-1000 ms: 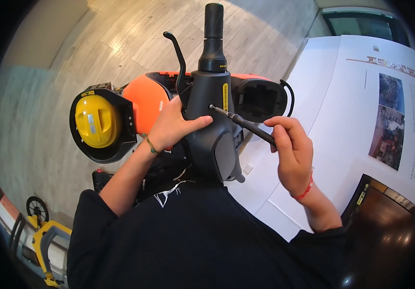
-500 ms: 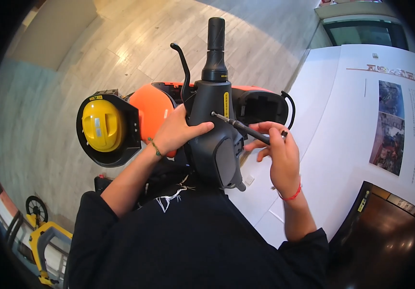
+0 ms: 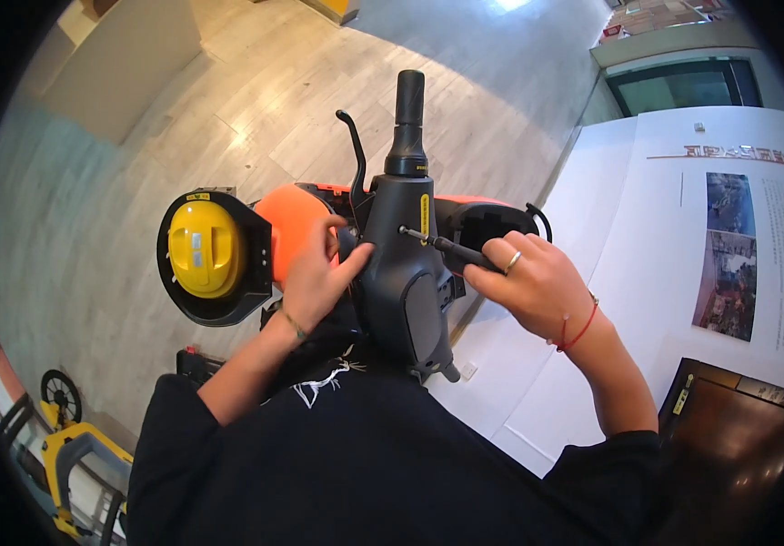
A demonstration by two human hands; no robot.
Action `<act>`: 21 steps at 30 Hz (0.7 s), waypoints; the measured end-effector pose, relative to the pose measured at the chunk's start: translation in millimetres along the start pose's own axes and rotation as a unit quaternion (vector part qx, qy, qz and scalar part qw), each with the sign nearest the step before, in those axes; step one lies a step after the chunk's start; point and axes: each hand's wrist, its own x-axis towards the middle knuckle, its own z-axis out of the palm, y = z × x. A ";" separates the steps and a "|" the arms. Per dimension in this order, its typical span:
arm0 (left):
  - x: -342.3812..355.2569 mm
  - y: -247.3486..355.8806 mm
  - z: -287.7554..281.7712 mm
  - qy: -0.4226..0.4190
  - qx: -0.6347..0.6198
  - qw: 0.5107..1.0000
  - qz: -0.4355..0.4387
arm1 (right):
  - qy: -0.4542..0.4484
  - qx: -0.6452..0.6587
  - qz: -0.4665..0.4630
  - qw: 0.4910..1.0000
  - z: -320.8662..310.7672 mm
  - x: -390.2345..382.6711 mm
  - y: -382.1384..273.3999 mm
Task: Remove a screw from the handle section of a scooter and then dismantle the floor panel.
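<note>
Right hand (image 3: pixel 537 282) around screwdriver (image 3: pixel 447 246); tip against black housing (image 3: pixel 406 273)

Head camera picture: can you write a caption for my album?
Right hand presses a screwdriver into the scooter's dark handlebar cover while the left hand steadies it.

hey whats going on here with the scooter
A person is working on the dark handlebar housing of an orange scooter. The right hand grips a screwdriver with its tip set against the housing near a yellow strip. The left hand braces the housing's left side. A yellow helmet sits in a black basket to the left.
</note>
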 end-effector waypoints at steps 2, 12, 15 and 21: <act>-3.7 9.7 -2.1 0.044 0.071 0.996 0.021 | 0.012 -0.086 -0.058 0.995 5.2 -1.0 1.5; 23.6 46.3 22.2 0.050 0.291 0.857 0.423 | 0.099 0.424 0.159 0.886 10.9 -15.0 -21.5; 23.5 47.6 25.2 0.044 0.318 0.851 0.416 | 0.059 0.506 0.234 0.828 14.8 -23.1 -19.2; 20.9 60.5 26.7 0.041 0.350 0.849 0.392 | 0.144 0.030 -0.104 0.984 23.7 -10.8 12.9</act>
